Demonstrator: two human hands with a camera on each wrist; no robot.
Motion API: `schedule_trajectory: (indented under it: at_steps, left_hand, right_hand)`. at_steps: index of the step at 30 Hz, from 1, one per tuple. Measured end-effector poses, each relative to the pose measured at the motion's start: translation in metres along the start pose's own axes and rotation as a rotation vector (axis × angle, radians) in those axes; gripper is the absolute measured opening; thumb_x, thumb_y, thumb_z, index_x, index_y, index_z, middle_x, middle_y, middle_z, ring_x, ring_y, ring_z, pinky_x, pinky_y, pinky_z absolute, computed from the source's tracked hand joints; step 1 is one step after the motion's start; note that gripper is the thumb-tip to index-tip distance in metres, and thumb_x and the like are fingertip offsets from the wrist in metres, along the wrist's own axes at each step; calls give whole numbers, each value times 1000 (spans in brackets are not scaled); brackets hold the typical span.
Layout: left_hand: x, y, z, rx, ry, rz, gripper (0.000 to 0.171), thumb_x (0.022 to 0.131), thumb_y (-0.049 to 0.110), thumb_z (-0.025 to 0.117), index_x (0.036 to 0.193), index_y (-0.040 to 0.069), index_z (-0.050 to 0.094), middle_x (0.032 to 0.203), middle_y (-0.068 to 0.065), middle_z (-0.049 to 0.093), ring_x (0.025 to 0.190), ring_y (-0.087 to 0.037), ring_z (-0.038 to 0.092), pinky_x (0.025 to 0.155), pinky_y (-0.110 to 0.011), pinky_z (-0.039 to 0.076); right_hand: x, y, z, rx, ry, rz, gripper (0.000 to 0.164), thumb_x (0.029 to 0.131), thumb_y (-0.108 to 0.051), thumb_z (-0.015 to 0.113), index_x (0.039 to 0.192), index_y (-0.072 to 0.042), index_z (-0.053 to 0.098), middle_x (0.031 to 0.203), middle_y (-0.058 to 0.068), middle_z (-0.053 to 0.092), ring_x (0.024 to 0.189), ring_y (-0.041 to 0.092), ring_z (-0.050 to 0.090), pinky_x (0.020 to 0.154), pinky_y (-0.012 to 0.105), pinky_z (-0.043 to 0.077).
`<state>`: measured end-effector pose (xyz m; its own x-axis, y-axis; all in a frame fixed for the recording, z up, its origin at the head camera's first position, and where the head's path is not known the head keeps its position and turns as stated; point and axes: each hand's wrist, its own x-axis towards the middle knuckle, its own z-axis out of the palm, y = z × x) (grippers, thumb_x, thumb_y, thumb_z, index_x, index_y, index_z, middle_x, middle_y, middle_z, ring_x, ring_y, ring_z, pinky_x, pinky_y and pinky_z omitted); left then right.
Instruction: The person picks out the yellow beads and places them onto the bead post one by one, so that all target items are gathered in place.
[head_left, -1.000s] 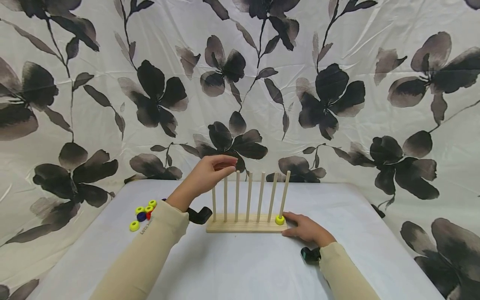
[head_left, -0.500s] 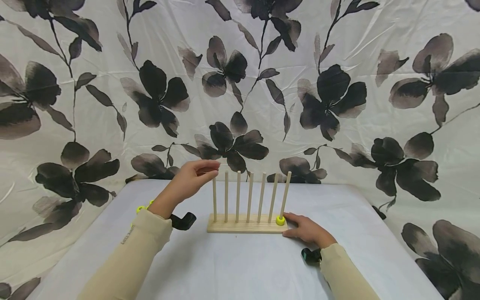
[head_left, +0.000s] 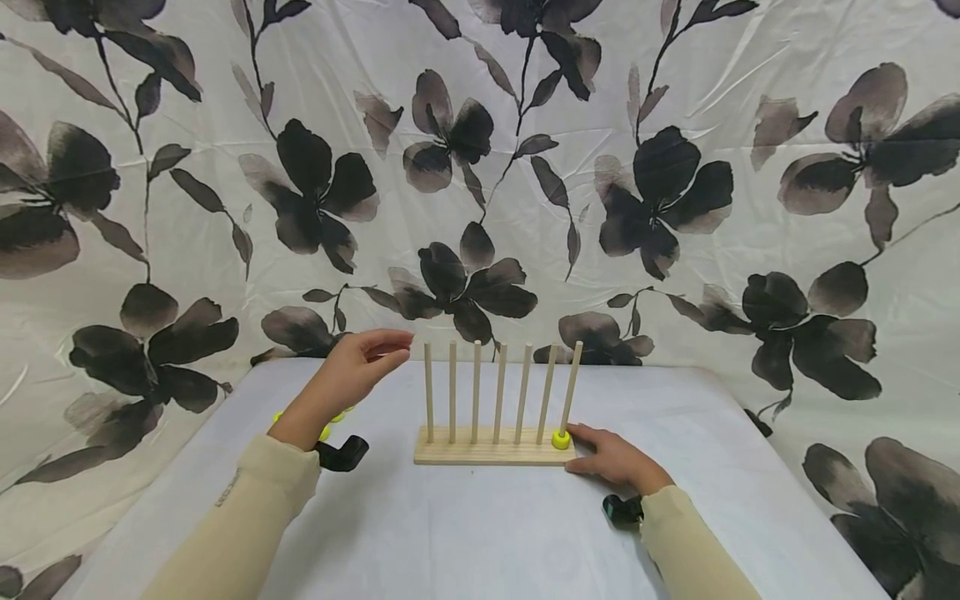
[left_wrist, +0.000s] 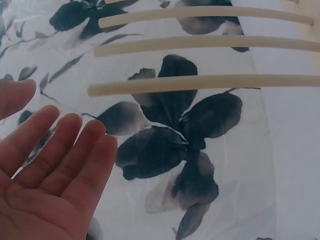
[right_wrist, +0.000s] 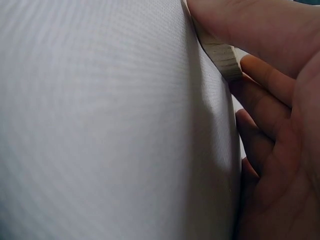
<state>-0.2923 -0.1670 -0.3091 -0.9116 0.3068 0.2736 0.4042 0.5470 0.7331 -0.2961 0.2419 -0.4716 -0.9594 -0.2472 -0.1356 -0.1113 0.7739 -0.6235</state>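
A wooden peg rack [head_left: 487, 455] stands on the white table, with several upright pegs [head_left: 476, 392] in a row. Around the foot of its rightmost peg sits a yellow ring [head_left: 560, 440]. My right hand [head_left: 618, 460] grips the rack's right end, the thumb at the front and fingers behind; the right wrist view shows the board's end [right_wrist: 222, 59] between them. Left of the pegs, my left hand [head_left: 347, 377] is raised near peg-top height. Its palm and loosely bent fingers [left_wrist: 92, 155] hold nothing in the left wrist view.
Behind the left wrist lie several yellow rings [head_left: 325, 433] on the table, mostly hidden by the arm. A black wrist camera [head_left: 343, 454] sticks out from the left sleeve. A floral cloth [head_left: 660, 192] hangs behind the table [head_left: 480, 533].
My left hand has moved from above the left pegs to the left and slightly down, away from the rack, its arm covering most of the loose rings. The right hand stays in place.
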Motion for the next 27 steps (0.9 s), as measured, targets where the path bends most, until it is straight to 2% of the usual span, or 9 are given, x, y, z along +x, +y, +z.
schedule_trajectory:
  at_steps: [8,20,27]
  left_hand:
    - [-10,-12,-4,29,16,-32,42,96,29,61,133,10,58,133,-11,61,120,-29,60,99,-48,51]
    - [-23,-36,-14,88,33,-126,47,95,38,61,134,12,56,134,-12,60,122,-31,59,100,-48,50]
    - [-30,-48,-17,110,39,-186,50,96,38,59,137,10,53,134,-14,60,122,-33,57,101,-49,49]
  right_hand:
    - [1,0,0,-9,-1,12,78,81,-42,75,148,-19,42,154,14,37,144,40,29,114,61,26]
    - [1,1,1,-7,-2,9,78,81,-42,75,148,-20,42,154,14,37,144,40,29,114,60,27]
    - [0,-1,1,-6,5,10,78,80,-42,75,147,-19,43,154,14,38,144,40,30,114,61,27]
